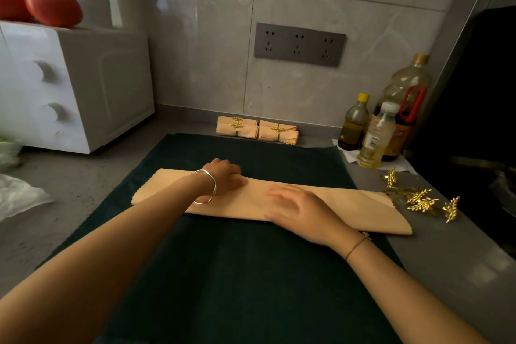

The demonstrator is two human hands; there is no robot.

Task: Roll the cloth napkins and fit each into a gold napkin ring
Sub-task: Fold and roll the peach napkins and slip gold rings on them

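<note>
Left hand (226,177) rests on the napkin (360,204), right hand (297,211) flat, fingers spread.

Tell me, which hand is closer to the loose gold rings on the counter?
Right. The right hand lies on the peach napkin nearer its end beside the loose gold rings; the left hand rests farther along the napkin, on the side away from them.

Both bare forearms reach forward and converge on the folded napkin (363,209). The left hand (226,176) rests on the napkin's middle, knuckles up, with fingers bent down at its far edge and their tips hidden. The right hand (297,211) lies palm down on the napkin just beside the left hand, fingers spread and blurred.
</note>
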